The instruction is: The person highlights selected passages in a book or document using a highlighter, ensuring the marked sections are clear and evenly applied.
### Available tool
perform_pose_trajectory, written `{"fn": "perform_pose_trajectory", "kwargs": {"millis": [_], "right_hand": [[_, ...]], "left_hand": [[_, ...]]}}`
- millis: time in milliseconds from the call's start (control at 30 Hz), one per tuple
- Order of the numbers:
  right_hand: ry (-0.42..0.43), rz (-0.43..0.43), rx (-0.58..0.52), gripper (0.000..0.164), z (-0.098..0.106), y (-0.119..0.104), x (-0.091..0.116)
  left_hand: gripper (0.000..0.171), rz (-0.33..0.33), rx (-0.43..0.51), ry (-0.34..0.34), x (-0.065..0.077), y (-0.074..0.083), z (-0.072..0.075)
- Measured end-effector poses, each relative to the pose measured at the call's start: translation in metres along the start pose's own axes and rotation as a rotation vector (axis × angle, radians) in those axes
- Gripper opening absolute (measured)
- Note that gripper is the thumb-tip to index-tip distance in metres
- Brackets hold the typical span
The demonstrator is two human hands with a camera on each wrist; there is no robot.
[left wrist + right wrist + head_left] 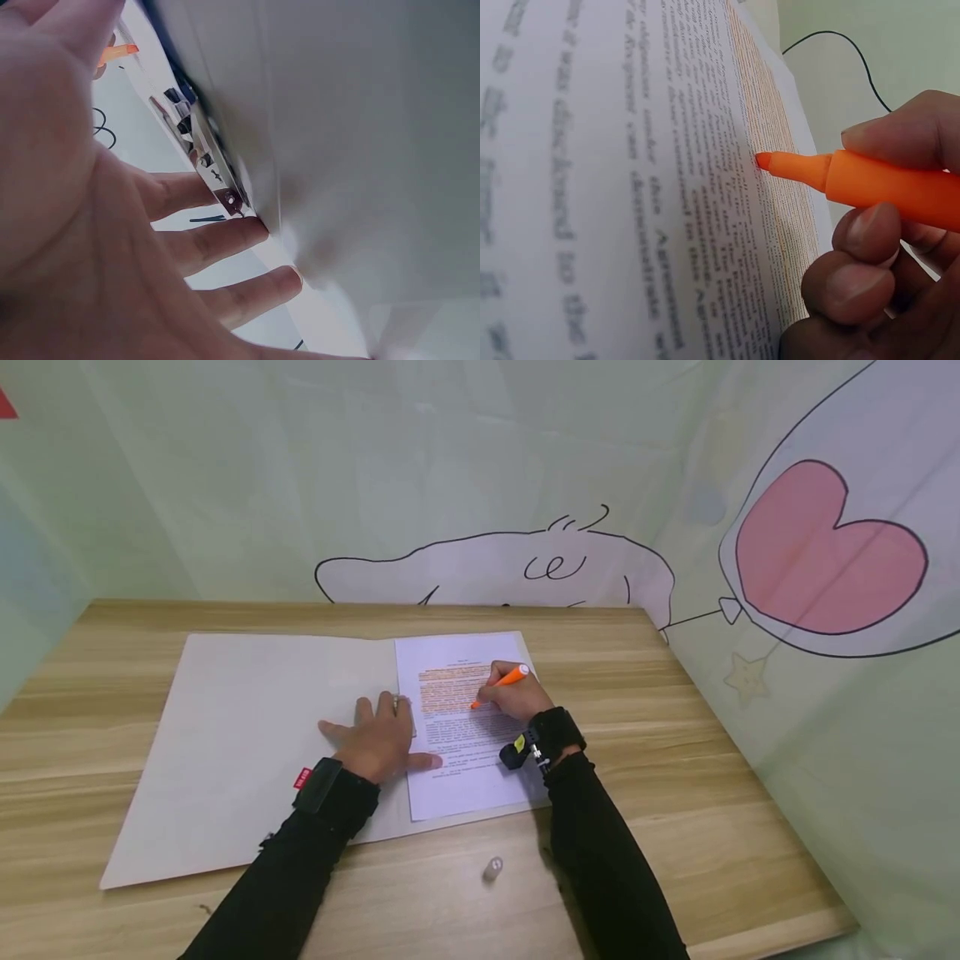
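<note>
An orange highlighter is pinched between the thumb and fingers of my right hand. Its tip touches the printed sheet, at the lower edge of a block of lines marked orange. The sheet lies on the right half of an opened folder. My left hand rests with spread fingers by the folder's spine, its thumb on the sheet's left margin. Close to those fingers, a metal clip runs along the spine in the left wrist view; the hand partly covers it in the head view.
A small pale cylindrical cap lies on the wooden table in front of the folder. A red tag shows by the left wrist strap. Behind and right of the table hangs a printed cloth with cartoon drawings.
</note>
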State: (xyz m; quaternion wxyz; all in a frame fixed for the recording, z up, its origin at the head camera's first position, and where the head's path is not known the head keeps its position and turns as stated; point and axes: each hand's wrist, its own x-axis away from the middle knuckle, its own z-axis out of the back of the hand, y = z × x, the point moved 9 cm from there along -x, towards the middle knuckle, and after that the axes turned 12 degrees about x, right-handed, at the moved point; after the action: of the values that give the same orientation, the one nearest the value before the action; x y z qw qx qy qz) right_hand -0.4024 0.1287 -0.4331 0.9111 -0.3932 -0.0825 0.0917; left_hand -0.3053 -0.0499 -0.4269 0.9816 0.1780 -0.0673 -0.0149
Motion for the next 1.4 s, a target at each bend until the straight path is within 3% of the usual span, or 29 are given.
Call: {"fn": "perform_pose_trajectory", "kwargs": {"millis": [233, 1400], "right_hand": [[-0.008, 0.004, 0.031, 0.030, 0.000, 0.001, -0.001], [-0.016, -0.032, -0.048, 0.028, 0.007, 0.011, -0.003]], "left_hand": [[0.110, -0.005, 0.005, -0.006, -0.001, 0.000, -0.001], [0.111, -0.005, -0.002, -0.006, -0.001, 0.001, 0.001]]}}
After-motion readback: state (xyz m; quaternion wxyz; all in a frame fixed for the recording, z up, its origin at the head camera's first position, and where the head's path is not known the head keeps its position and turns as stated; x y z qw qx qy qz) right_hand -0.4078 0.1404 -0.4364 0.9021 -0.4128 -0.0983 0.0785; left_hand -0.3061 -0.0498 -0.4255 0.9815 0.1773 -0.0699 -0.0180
